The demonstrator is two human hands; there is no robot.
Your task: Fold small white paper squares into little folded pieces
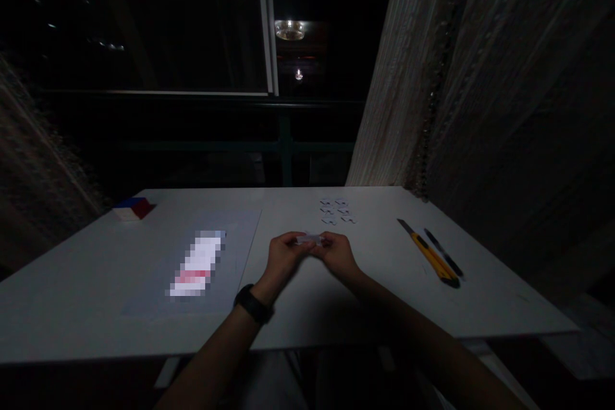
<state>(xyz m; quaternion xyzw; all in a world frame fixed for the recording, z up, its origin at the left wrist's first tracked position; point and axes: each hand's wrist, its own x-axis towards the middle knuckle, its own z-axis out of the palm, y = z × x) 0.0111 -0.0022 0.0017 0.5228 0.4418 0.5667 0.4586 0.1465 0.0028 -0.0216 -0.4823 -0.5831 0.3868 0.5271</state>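
Note:
My left hand (282,255) and my right hand (337,252) meet over the middle of a white table (96,295). Both pinch a small pale piece of paper (310,239) between their fingertips, one hand at each end. A dark watch (254,304) sits on my left wrist. Beyond the hands lie several small white paper pieces (336,210) in two short rows.
A yellow utility knife (429,254) and a black pen (444,253) lie at the right of the table. A pale sheet (240,230) with a blurred patch lies at the left. A red, white and blue cube (132,207) sits at the far left corner. Curtains hang on both sides.

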